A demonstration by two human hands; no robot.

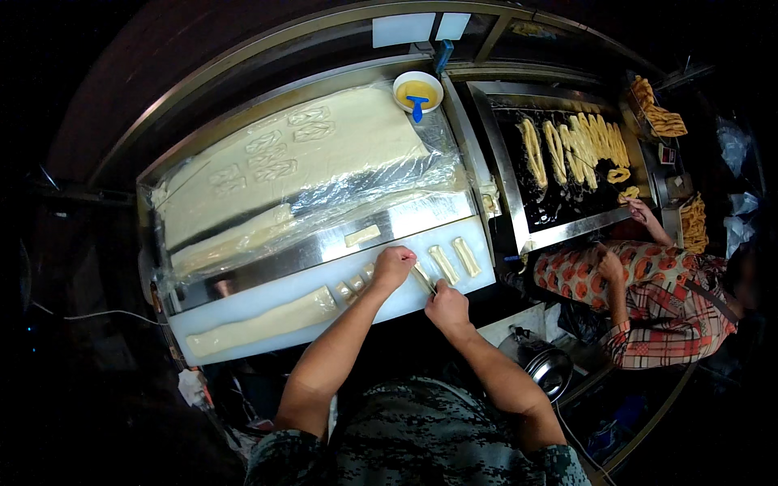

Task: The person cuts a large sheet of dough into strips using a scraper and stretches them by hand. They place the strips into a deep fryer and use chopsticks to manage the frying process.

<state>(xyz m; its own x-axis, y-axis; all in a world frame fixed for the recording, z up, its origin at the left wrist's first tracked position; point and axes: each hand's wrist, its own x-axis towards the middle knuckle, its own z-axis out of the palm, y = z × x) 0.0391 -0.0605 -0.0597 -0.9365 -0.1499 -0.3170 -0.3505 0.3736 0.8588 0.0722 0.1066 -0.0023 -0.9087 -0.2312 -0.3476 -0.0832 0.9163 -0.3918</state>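
Note:
My left hand (394, 267) is closed at the far end of a dough strip (420, 278) on the white cutting board (389, 313); what its fingertips pinch is hidden. At the strip's near end, my right hand (448, 308) grips a thin dark tool (433, 290), mostly covered by the fingers. To the right lie two grooved dough strips, one (444, 265) close to my hands and another (467, 256) farther out. Several short cut pieces (345, 292) sit left of my left forearm, beside a long flat dough slab (261, 322). One loose piece (363, 236) rests on the steel surface above the board.
A large dough sheet (358, 143) lies under plastic film. A white bowl (433, 78) of yellow liquid holds a blue-handled brush (417, 108). At right, dough sticks (554, 152) fry in an oil vat (516, 228), where a co-worker's hand (639, 210) reaches in. A metal pot (550, 372) stands below.

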